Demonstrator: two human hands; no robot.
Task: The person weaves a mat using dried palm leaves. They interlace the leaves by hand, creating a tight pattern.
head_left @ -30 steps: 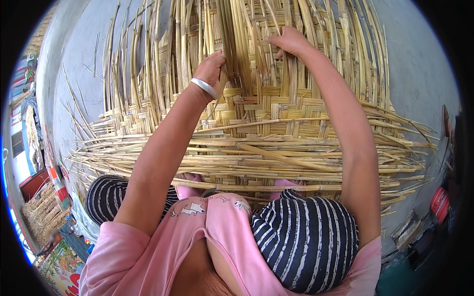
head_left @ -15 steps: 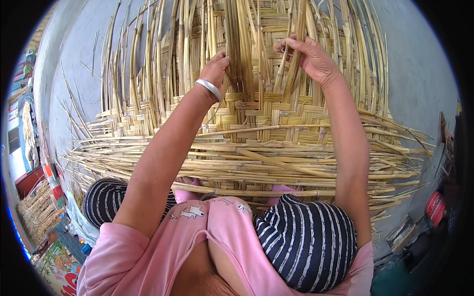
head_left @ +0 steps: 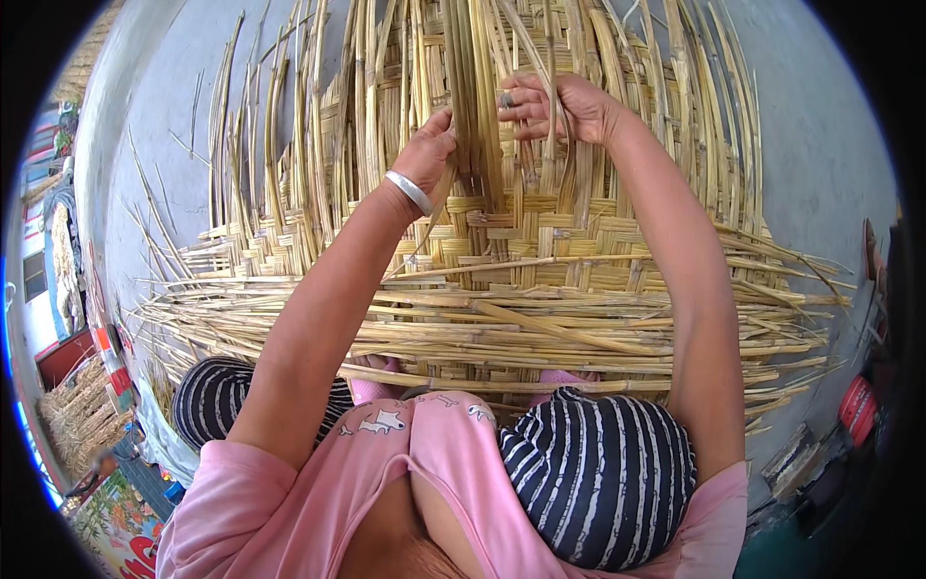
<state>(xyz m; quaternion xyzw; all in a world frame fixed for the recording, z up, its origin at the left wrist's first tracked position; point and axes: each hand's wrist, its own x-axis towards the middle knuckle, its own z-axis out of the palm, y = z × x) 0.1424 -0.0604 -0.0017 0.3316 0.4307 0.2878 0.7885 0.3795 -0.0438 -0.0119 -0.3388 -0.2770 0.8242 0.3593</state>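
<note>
A partly woven mat of flattened, straw-coloured reed strips (head_left: 564, 228) lies in front of me, its loose lengthwise strips running away from me. My left hand (head_left: 426, 154), with a silver bangle on the wrist, is closed at the left edge of a bundle of raised darker reed strips (head_left: 467, 87). Its fingertips are partly hidden behind them. To the right of that bundle, my right hand (head_left: 567, 108) has its fingers stretched out leftward, a ring on one of them. A bent reed strip passes in front of these fingers, near the palm.
Many crosswise reed strips (head_left: 424, 318) lie loose between the weave and my knees. Grey floor (head_left: 815, 145) shows on both sides. Bundled straw (head_left: 82, 410) stands at the left, and a red object (head_left: 857, 405) lies at the right. My striped-clad knees (head_left: 598, 473) border the near side.
My right hand has moved left toward the bundle, and its fingers have straightened from a pinch on a strip. The left hand stays at the bundle, shifted only slightly.
</note>
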